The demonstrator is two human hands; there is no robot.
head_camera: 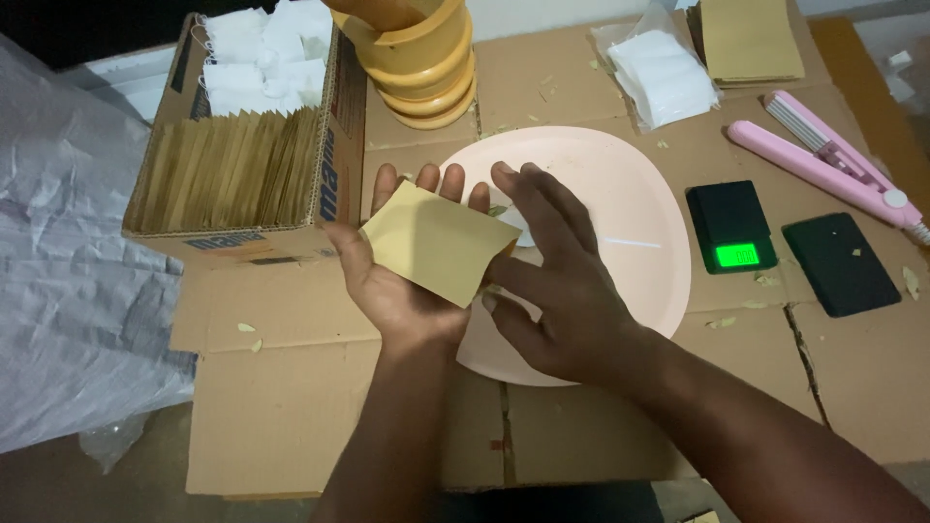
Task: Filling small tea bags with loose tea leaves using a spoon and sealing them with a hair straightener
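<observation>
A tan paper pouch lies on the open left palm, right hand closing in beside it.

The left hand (402,281) lies flat, palm up, fingers spread, its grip slack and merely carrying the pouch (436,242); the right hand (552,281) hovers at the pouch's right edge, fingers extended and its grip holding nothing, fingertips near a small white packet (518,228) peeking out at that edge. It looks like the filling step; the move in hand calls for a pinch at the pouch mouth. Both hands hang over a pale pink plate (630,194) on the cardboard-covered worktop (291,407). A box of more pouches (228,169) sits left, stacked yellow bowls (426,68) behind, a small scale (731,225) and pink sealer (823,165) right.
</observation>
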